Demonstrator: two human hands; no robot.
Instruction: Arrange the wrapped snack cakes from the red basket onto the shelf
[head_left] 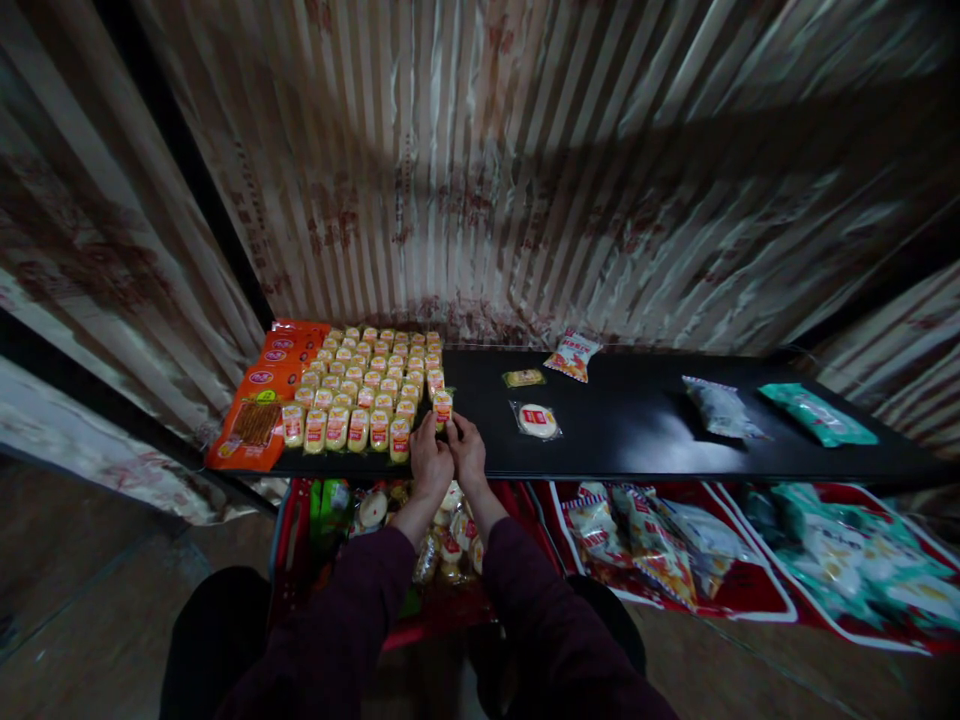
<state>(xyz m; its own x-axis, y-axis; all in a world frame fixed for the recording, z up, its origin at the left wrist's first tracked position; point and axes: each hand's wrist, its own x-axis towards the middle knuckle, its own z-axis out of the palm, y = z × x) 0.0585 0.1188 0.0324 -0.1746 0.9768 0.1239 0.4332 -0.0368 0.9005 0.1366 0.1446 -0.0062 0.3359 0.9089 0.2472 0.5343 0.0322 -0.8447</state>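
Nearest me, my dark sleeves reach over a red basket, blocking my view of part of its round cakes; a green pack shows at its left side. To the right are a second basket of striped bags and a third basket of teal bags. Over the front of the black shelf, my left hand and right hand come close together, fingers drawn narrow, holding a wrapped cake by its near end; I cannot tell whether it touches the shelf. It is at the right side of the packed rows of similar cakes, with orange bags along their left. Right of my hands lie a round pastry, a yellow pack beyond it, and a chip bag by the back. Farther right are a pale bag and a teal pack. Behind everything hangs a pleated curtain.
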